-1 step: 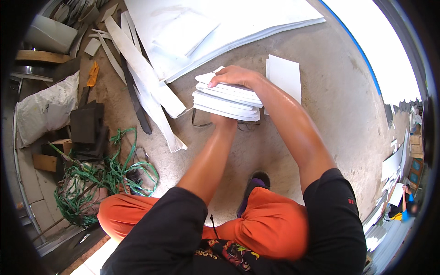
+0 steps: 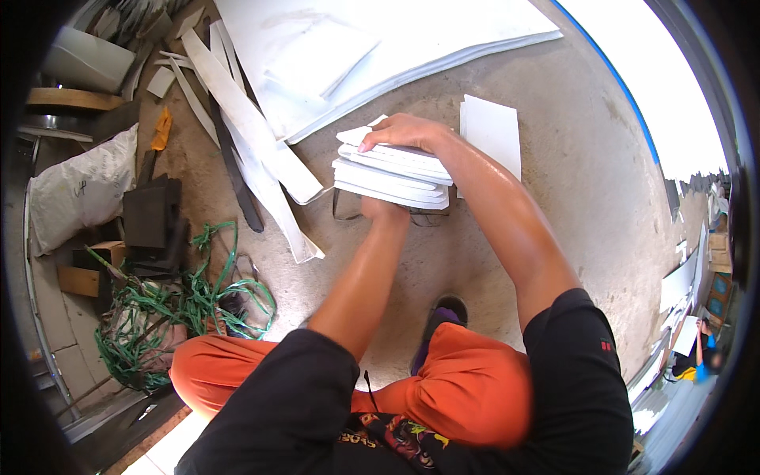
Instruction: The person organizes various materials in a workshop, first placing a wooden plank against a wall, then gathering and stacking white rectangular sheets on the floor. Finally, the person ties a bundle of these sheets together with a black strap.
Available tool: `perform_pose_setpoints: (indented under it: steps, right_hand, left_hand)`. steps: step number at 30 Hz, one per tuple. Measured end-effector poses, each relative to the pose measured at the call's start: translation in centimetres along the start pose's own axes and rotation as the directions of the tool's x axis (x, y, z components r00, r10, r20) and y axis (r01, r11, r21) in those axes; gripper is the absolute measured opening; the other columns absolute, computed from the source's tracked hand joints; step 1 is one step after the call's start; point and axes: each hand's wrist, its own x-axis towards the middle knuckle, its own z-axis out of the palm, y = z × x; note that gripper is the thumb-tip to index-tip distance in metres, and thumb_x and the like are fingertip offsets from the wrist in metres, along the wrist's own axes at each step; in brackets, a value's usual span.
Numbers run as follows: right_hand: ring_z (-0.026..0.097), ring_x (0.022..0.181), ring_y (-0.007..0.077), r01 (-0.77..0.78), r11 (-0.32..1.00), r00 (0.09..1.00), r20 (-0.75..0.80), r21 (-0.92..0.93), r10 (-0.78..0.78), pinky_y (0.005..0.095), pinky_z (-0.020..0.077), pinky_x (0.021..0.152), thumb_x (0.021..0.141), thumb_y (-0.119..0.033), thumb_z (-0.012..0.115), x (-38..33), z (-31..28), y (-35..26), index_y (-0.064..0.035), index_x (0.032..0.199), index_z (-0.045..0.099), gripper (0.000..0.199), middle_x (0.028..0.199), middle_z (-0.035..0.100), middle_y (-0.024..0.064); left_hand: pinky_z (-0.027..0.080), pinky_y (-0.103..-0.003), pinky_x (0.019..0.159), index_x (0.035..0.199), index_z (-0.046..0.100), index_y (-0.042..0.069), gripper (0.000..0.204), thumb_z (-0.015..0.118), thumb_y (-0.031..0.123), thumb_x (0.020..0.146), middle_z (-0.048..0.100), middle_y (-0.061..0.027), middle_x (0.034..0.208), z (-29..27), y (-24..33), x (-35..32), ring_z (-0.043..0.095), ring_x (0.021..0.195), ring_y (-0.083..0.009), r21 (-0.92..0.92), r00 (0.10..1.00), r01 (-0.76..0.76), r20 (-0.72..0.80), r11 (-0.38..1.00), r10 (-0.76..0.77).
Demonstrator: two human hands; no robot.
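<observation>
White stack of flat sheets (image 2: 392, 174), roughly seven layers, exact count hard to tell, held above bare concrete floor (image 2: 554, 182). Right hand (image 2: 404, 131) laid flat on top, fingers spread along the far edge. Left hand (image 2: 385, 210) underneath, mostly hidden by the stack, grip impossible to make out. One loose white sheet (image 2: 495, 131) just beyond. Several long white strips (image 2: 253, 142) to the left. One tangle of green cord (image 2: 170, 305) near the left knee.
</observation>
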Motion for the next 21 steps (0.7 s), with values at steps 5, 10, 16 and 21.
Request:
perform_pose_setpoints:
  steps: [5, 10, 16, 21]
  right_hand:
    - [0.053, 0.133, 0.0422, 0.002, 0.997, 1.000, -0.012, -0.075, -0.003, 0.0496, 0.0431, 0.109, 0.062, -0.063, 0.078, 0.8, 0.6, -0.1, -0.0011, 0.143, 0.060, 0.104, 0.148, 0.054, 0.0262]
    - [0.038, 0.142, 0.0493, -0.007, 0.951, 0.996, -0.092, -0.310, -0.023, 0.0535, 0.0391, 0.114, 0.053, -0.067, 0.080, 0.8, 3.7, 0.8, 0.0044, 0.149, 0.050, 0.124, 0.150, 0.047, 0.0333]
    - [0.048, 0.130, 0.0519, 0.119, 0.932, 0.960, -0.198, -0.343, -0.196, 0.0473, 0.0534, 0.098, 0.058, -0.070, 0.075, -1.4, 7.2, 1.5, 0.0135, 0.123, 0.066, 0.106, 0.133, 0.052, 0.0440]
    - [0.056, 0.124, 0.0509, 0.116, 0.943, 0.949, -0.245, -0.312, -0.197, 0.0471, 0.0543, 0.098, 0.056, -0.068, 0.080, -3.3, 7.3, 1.9, 0.0071, 0.124, 0.068, 0.102, 0.130, 0.052, 0.0407]
  left_hand:
    - [0.044, -0.034, 0.089, 0.108, 0.061, 0.003, 0.029, 0.054, 0.031, 0.107, 0.060, -0.0044, 0.101, 1.1, 3.0, -7.0, 0.057, 0.095, -0.0192, 0.162, 0.928, -0.166, -0.308, 0.973, 0.210]
    - [0.037, -0.031, 0.074, 0.079, 0.049, 0.010, 0.033, 0.053, 0.026, 0.107, 0.043, 0.0013, 0.076, 2.4, 6.0, -15.1, 0.044, 0.077, -0.0146, 0.314, 0.892, -0.451, 0.121, 0.836, 0.435]
    - [0.039, -0.034, 0.078, 0.078, 0.047, 0.007, 0.041, 0.044, 0.031, 0.112, 0.040, 0.0007, 0.076, 2.0, 12.0, -18.1, 0.040, 0.074, -0.0138, 0.585, 0.900, -0.412, 0.382, 0.699, 0.211]
    - [0.030, -0.052, 0.116, 0.076, 0.070, 0.006, 0.053, 0.040, 0.032, 0.111, 0.065, -0.0140, 0.125, 1.6, 13.9, -18.3, 0.038, 0.146, -0.0358, 0.542, 0.540, -0.839, 0.840, -0.047, 0.051]
